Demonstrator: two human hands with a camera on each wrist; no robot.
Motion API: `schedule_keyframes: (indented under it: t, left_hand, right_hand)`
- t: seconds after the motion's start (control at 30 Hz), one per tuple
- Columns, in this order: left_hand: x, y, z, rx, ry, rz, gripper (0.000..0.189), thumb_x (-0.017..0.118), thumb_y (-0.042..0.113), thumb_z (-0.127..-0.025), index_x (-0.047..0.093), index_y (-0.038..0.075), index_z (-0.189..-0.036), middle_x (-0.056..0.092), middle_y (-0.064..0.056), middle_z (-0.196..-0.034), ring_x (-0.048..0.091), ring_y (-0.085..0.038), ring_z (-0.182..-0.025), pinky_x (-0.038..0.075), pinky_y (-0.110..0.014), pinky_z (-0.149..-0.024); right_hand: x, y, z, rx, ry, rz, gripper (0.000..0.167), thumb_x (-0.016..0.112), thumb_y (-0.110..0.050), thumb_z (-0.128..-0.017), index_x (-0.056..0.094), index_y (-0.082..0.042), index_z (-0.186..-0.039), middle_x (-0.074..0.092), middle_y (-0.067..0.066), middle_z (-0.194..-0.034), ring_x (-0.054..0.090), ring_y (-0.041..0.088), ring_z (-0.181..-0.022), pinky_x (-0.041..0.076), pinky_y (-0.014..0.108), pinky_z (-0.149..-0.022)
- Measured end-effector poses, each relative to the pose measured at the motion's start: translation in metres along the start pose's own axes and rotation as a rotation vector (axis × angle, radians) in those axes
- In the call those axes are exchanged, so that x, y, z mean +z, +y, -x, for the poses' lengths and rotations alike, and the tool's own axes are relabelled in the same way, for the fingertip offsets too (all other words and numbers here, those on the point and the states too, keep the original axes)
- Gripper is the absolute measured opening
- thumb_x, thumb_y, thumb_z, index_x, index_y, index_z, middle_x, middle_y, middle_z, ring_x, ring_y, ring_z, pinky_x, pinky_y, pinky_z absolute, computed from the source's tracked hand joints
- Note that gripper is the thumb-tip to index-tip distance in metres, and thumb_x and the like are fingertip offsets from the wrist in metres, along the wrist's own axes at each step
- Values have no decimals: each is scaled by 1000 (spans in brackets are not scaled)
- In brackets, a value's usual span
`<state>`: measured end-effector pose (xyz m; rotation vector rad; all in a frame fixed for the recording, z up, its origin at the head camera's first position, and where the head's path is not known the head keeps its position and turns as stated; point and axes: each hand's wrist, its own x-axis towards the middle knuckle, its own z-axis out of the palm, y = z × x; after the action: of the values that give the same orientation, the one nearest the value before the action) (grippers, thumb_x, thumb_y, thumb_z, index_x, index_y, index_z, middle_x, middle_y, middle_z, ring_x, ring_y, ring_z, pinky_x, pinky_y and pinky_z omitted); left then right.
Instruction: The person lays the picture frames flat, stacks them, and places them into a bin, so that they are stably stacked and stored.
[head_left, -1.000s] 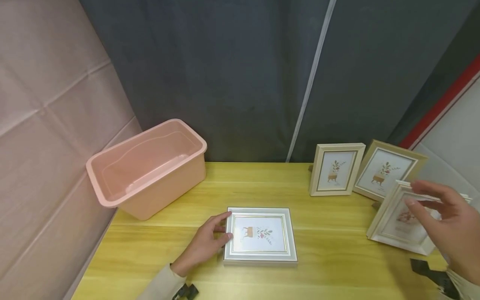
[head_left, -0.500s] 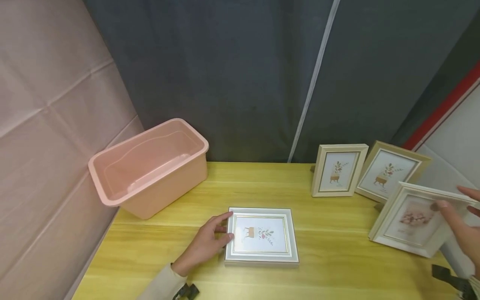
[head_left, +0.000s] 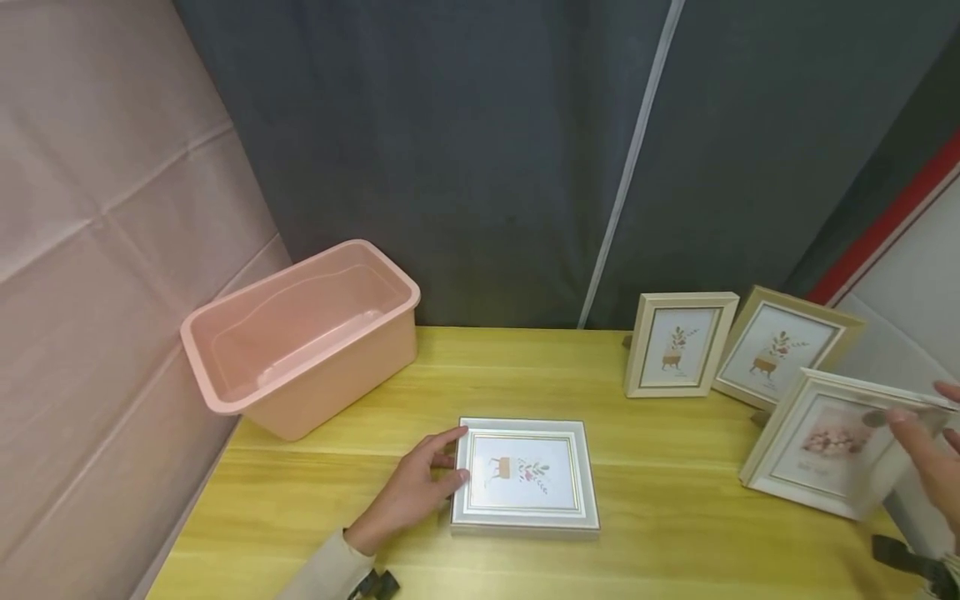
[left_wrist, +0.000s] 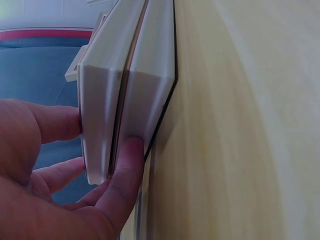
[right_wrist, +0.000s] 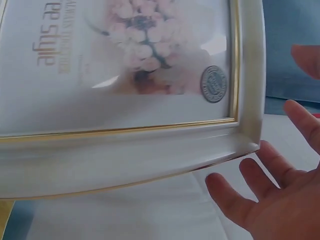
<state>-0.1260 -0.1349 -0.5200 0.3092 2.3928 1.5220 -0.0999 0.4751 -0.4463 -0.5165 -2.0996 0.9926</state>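
Observation:
My left hand (head_left: 412,492) holds the left end of a silver-white picture frame (head_left: 523,429) lying flat. In the left wrist view it is two stacked frames (left_wrist: 100,105), fingers on the top and side edges. At the right, my right hand (head_left: 937,475), partly out of the head view, has its fingers spread beside an upright white picture frame (head_left: 832,437) with a pink flower print. The right wrist view shows the fingers (right_wrist: 227,197) by that frame's corner; whether they touch it I cannot tell.
A cream frame (head_left: 637,350) and a tan frame (head_left: 843,337) stand behind the white one. The pink plastic bin (head_left: 330,392) sits at the back left of the wooden table (head_left: 337,467). A dark curtain (head_left: 450,167) hangs behind.
My right hand has moved right, uncovering more of the flower-print frame. My left hand stays at the stacked frames. The view has shifted slightly.

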Motion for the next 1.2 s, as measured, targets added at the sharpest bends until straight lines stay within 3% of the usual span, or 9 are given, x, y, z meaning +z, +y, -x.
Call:
schedule_keyframes:
  t: [0.17, 0.23, 0.3, 0.4, 0.53, 0.63, 0.73, 1.0, 1.2]
  left_hand:
    - [0, 1, 0, -5, -1, 1, 62, 72, 28, -102, 48, 27, -159, 50, -13, -157, 59, -32, -126, 62, -25, -74]
    - [0, 2, 0, -5, 0, 2, 62, 72, 28, -102, 48, 28, -159, 49, -13, -157, 59, -32, -127, 62, -25, -75]
    - [0, 1, 0, -4, 1, 1, 61, 72, 29, -102, 48, 28, -159, 49, -12, -158, 59, -32, -127, 62, -24, -75]
    - [0, 1, 0, -1, -1, -4, 61, 72, 30, -102, 49, 30, -158, 50, -12, -158, 59, -32, -127, 62, -24, -76]
    - [0, 1, 0, 3, -7, -10, 61, 72, 31, -102, 49, 30, -158, 50, -13, -157, 60, -31, -126, 62, -24, -76]
    - [0, 1, 0, 7, -9, -16, 61, 72, 31, -102, 49, 30, -159, 50, -13, -157, 60, -32, -126, 62, -24, -76]
    - [0, 1, 0, 9, -10, -15, 61, 71, 31, -103, 48, 29, -159, 50, -13, -157, 60, -32, -126, 62, -25, -77]
    - [-1, 1, -1, 15, -11, -24, 60, 71, 32, -103, 48, 29, -159, 50, -13, -157, 60, -31, -126, 62, -25, -79]
    - [-2, -2, 0, 7, -8, -25, 61, 72, 33, -102, 49, 32, -158, 49, -14, -158, 60, -31, -126, 62, -26, -79]
  right_hand:
    - [1, 10, -1, 76, -49, -40, 59, 70, -9, -98, 56, -23, -154, 39, -10, -164, 38, 9, -149, 35, 16, -120]
    - [1, 11, -4, 119, -62, -35, 61, 71, -9, -98, 56, -26, -154, 47, -14, -155, 50, 4, -137, 44, 12, -110]
    - [-1, 13, -6, 147, -77, -28, 62, 71, -8, -97, 56, -26, -154, 54, -23, -137, 57, -8, -117, 48, 2, -90]
    - [-2, 17, -5, 166, -97, -8, 61, 73, -8, -97, 58, -28, -153, 46, -35, -118, 50, -21, -99, 36, -5, -72]
    - [-1, 23, 3, 78, -67, 28, 58, 76, -9, -95, 62, -26, -149, 45, -38, -117, 48, -20, -101, 33, -6, -75]
    - [0, 26, 5, 10, -57, -23, 57, 76, -2, -93, 66, -20, -145, 52, -38, -107, 48, -21, -88, 36, -7, -69]
    - [-1, 28, 5, -13, -100, -65, 59, 75, 8, -90, 68, -19, -142, 57, -38, -98, 49, -21, -73, 37, -3, -57]
    - [-7, 27, 8, -93, -269, -120, 65, 72, 15, -89, 67, -21, -143, 59, -42, -103, 57, -24, -77, 48, 4, -50]
    - [-5, 18, 10, -193, -286, -170, 64, 68, 28, -81, 69, -2, -138, 66, -40, -104, 61, -20, -76, 49, 6, -52]
